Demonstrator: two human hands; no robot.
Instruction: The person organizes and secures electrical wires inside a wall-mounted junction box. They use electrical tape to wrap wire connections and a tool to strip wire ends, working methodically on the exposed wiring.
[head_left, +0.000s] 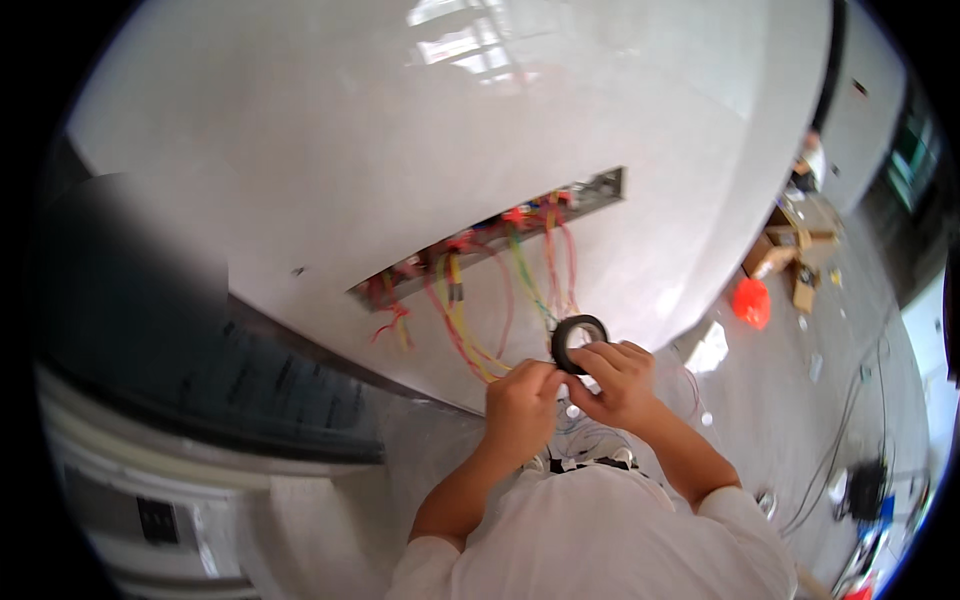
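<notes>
A roll of black tape (562, 342) is gripped by my right hand (618, 380), its fingers closed over the lower edge of the ring. Close beside it, my left hand (521, 402) is closed, with yellow and red wires (468, 345) running down to its fingers. What exactly lies between the fingertips of both hands is too small and blurred to tell. The wires hang out of a long slanted slot (606, 188) in the pale glossy wall panel. Green and red wires (525, 270) drop from the slot towards the tape roll.
Shorter red wires (393, 325) dangle at the slot's left end. To the right, cardboard boxes (775, 250) and a red plastic bag (751, 303) rest on the floor. Black cables (835, 440) trail there too. Another person (810, 163) is low down at the far right.
</notes>
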